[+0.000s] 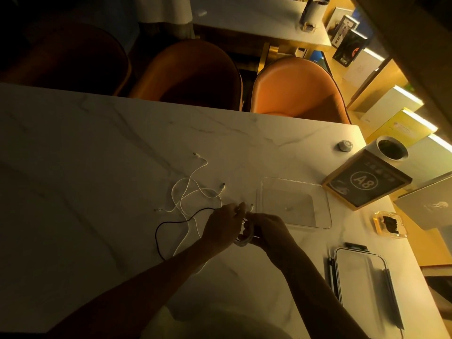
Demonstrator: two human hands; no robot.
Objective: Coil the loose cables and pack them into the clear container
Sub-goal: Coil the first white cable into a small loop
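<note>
The task looks to be in its early part. The left hand and the right hand meet over the pale marble-patterned table, and between them hangs a small coil of white cable, its loops showing just below the fingers of both hands. The right hand's fingers curl round the coil and hold it; the left hand's fingers pinch the white strand close to the coil, seemingly feeding it in, though the dim light hides the exact grip. A plug end pokes up just beyond the fingertips.

The coil therefore seems unfinished, and nothing is packed yet: the clear rectangular plastic container stands open just beyond the right hand's fingers, apparently with no cable inside. Its clear lid with dark clips lies near the right forearm.

Left to do, I judge: beyond the left fingers sprawls a tangle of loose white cables, and a thin black cable loops beside the left wrist, all uncoiled.
</note>
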